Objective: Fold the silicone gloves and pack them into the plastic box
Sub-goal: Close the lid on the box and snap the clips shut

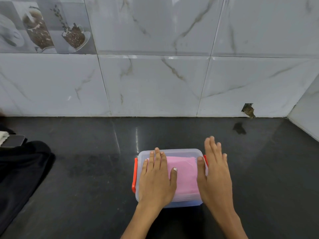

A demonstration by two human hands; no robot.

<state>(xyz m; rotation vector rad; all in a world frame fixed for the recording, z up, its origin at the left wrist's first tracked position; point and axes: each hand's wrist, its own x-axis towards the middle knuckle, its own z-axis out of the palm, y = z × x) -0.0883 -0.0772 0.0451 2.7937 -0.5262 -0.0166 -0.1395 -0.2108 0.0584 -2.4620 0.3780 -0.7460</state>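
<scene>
Where the dark counter (172,133) meets the tiled wall (155,80), sits a clear plastic box (174,151) w/ lid on & red clips (134,176) at both ends. Inside, seen thru the lid: pink folded gloves (184,175), lying flat, filling most of the box. Can't tell how many folds or how many gloves.

Left hand (156,180) lies flat on lid, fingers straight, pressing down, gripping nothing. Right hand (214,175) lies along the box's right edge, fingers straight & loose, thumb on lid, gripping nothing. Right clip mostly hidden under that hand. Near edge of box partly covered by both wrists.

Box: soft see-thru plastic, round corners. Counter: shiny, smooth, black-grey. Wall: glossy marble-look tiles w/ a broken hole (248,110) low at right. Black cloth (22,169) at far left, cut off by frame; smth flat & grey (14,140) above it, hard to make out.
</scene>
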